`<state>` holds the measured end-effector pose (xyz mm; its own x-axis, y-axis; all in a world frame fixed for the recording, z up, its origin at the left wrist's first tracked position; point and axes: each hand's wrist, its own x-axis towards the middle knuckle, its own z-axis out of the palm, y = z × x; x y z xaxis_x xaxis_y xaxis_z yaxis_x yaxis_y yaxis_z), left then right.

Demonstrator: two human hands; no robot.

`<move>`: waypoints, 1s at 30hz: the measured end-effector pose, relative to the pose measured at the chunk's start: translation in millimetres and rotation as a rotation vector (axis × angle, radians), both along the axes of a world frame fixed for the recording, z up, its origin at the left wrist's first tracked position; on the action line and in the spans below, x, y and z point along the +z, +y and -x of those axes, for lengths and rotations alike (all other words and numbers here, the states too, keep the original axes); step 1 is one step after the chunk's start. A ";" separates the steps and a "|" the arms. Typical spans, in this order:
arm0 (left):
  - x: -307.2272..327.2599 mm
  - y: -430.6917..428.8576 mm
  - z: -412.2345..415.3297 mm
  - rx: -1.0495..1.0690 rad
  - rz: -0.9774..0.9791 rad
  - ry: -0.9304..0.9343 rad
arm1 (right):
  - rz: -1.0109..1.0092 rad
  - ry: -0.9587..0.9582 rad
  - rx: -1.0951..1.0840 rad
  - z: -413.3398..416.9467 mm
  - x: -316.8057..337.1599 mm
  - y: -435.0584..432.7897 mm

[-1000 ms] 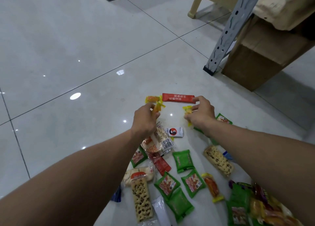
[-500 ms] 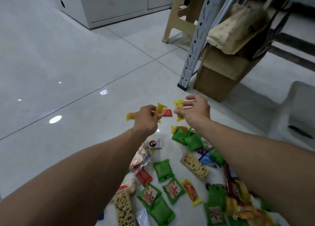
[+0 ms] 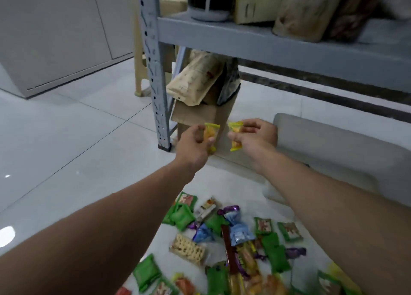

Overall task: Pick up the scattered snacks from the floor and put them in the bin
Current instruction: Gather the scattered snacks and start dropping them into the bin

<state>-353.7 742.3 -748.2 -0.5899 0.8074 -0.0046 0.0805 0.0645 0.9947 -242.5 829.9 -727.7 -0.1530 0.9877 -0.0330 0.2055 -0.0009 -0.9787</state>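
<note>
My left hand (image 3: 194, 144) pinches a small yellow snack packet (image 3: 210, 132), held up off the floor. My right hand (image 3: 258, 136) pinches a second yellow snack packet (image 3: 235, 132) at the same height, a short gap between the two. The grey bin (image 3: 333, 148) stands on the floor just right of my right hand. Several scattered snacks (image 3: 233, 245) lie on the white tile floor below my arms: green packets, blue and purple wrapped sweets, a cracker bar and a long red stick.
A grey metal shelf rack (image 3: 155, 72) rises straight ahead, with bags and boxes on its shelf. A cardboard box (image 3: 200, 119) with paper bags on top sits under it. A beige plastic stool (image 3: 140, 50) and white cabinets (image 3: 55, 39) stand further back left.
Both hands have lifted from the floor with a yellow packet each and moved toward the right. My view has swung up and right, bringing the shelf and the grey bin into view.
</note>
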 end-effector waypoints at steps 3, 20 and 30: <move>0.3 35.8 -33.9 -0.096 -0.034 0.026 | -0.005 0.006 -0.121 -44.0 -4.0 30.4; -60.1 184.8 -177.5 -0.275 0.255 0.047 | 0.142 0.015 -0.443 -198.5 -59.5 130.7; -80.4 211.0 -176.0 -0.297 0.382 -0.047 | 0.134 -0.076 -0.423 -205.5 -90.5 154.1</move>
<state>-177.6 953.4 -828.6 -0.3266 0.8763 -0.3543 0.1064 0.4066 0.9074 -37.0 984.0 -818.2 0.2706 0.9493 -0.1602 0.2308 -0.2256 -0.9465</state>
